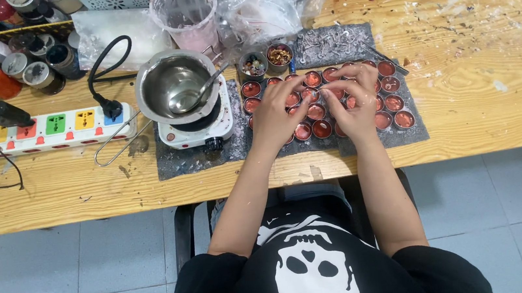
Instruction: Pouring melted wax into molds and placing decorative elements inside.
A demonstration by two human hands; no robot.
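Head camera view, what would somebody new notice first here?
First, both hands, the left hand and right hand, spread over rows of small red-filled tins on a grey mat at the middle of the wooden table. Just left of them a steel pot with a spoon in it sits on a small white hot plate. Further left lies a white power strip with coloured sockets.
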